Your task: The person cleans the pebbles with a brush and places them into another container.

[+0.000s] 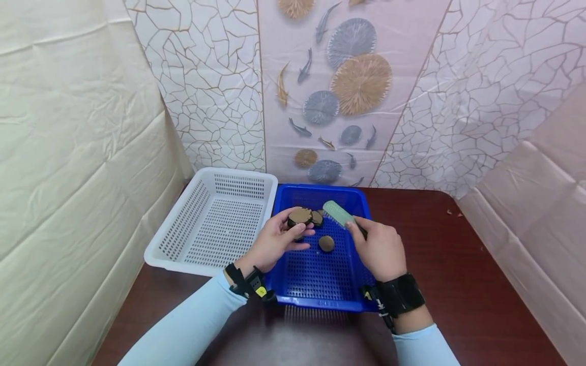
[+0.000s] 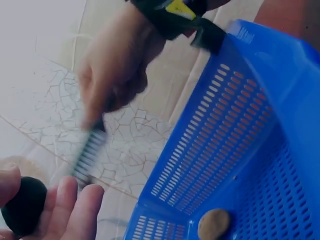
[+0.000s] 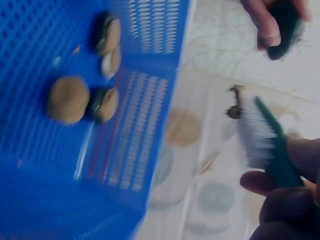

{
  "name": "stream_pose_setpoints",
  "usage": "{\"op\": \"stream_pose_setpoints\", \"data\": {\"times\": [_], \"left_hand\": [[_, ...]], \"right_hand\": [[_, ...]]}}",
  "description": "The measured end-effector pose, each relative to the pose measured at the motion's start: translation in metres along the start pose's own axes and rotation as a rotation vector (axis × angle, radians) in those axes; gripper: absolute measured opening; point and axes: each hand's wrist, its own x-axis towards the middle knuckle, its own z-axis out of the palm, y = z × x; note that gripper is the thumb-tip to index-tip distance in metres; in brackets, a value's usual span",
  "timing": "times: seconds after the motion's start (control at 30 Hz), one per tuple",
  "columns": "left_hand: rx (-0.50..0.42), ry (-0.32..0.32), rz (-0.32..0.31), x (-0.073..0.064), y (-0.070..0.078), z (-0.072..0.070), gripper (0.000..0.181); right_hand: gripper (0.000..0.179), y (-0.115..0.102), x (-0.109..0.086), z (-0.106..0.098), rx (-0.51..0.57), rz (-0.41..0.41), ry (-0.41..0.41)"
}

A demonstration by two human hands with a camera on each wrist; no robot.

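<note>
Brush point(image 1: 338, 212), green-backed and pale-bristled, is gripped by its dark handle in the curled fingers of the right hand point(image 1: 382, 249), above the right side of a blue basket point(image 1: 316, 277). By the thumb and fingers of the left hand point(image 1: 276, 239), a dark disc point(image 1: 299, 215) with a brown, mud-like face is pinched above the basket's left side, the lower fingers being held out nearly straight.

Between brush head and disc, a gap of open air is shown by the right wrist view, where a small brown clump point(image 3: 234, 102) is seen at the bristle tips. To the left, the blue basket's edge is met closely by the rim of a white basket point(image 1: 157, 258); to the right, room is given by the dark red tabletop point(image 1: 458, 264), which is bounded by hanging cloth point(image 1: 531, 203). Below, a round brown piece point(image 1: 326, 243) is surrounded by perforated basket floor, while others are grouped near a wall.

In the head view, the brush's long axis is slanted, its head pointed up and left and its handle down and right, with the bristles turned down and leftward. The disc's brown face is turned upward, its outline slightly longer from side to side.
</note>
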Motion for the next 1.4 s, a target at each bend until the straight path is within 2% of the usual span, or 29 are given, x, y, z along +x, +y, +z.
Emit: {"op": "stream_pose_setpoints", "data": {"times": [0.07, 0.17, 0.3, 0.4, 0.53, 0.63, 0.77, 0.87, 0.97, 1.1, 1.3, 1.4], "left_hand": [[0.01, -0.004, 0.0, 0.001, 0.0, 0.0, 0.056], [0.006, -0.013, -0.015, 0.002, 0.0, 0.0, 0.054], [-0.022, -0.022, -0.016, 0.001, -0.002, 0.001, 0.053], [-0.015, -0.015, -0.005, -0.001, -0.001, 0.0, 0.055], [0.019, -0.01, -0.018, -0.001, 0.003, 0.001, 0.055], [0.021, -0.021, -0.027, 0.0, 0.003, 0.002, 0.054], [0.009, -0.027, -0.018, 0.0, 0.003, 0.003, 0.053], [0.023, -0.015, -0.015, -0.001, 0.003, 0.002, 0.054], [0.057, -0.006, -0.026, -0.001, 0.003, 0.002, 0.054], [0.067, -0.011, -0.043, 0.0, 0.002, 0.003, 0.053], [0.07, -0.008, -0.057, -0.002, -0.002, 0.005, 0.055], [0.08, -0.008, -0.06, -0.004, -0.005, 0.005, 0.057]], "right_hand": [[0.04, -0.003, -0.001, -0.002, 0.054, -0.03, 0.012], [0.04, -0.008, -0.002, 0.0, 0.119, -0.068, -0.019], [0.041, -0.004, 0.0, 0.002, 0.055, -0.041, -0.048], [0.041, 0.0, -0.001, 0.002, 0.015, -0.013, -0.029], [0.039, -0.007, -0.004, 0.001, 0.091, -0.044, 0.03], [0.038, -0.012, -0.003, 0.001, 0.126, -0.077, 0.015], [0.039, -0.006, -0.001, 0.002, 0.028, -0.049, -0.022], [0.039, -0.003, -0.001, 0.0, -0.007, -0.018, 0.006], [0.038, -0.006, -0.004, -0.002, 0.077, -0.043, 0.037], [0.037, -0.014, -0.005, -0.001, 0.145, -0.102, 0.008], [0.038, -0.011, -0.004, 0.0, 0.044, -0.039, -0.042], [0.039, -0.007, -0.003, -0.001, 0.018, -0.032, -0.047]]}}
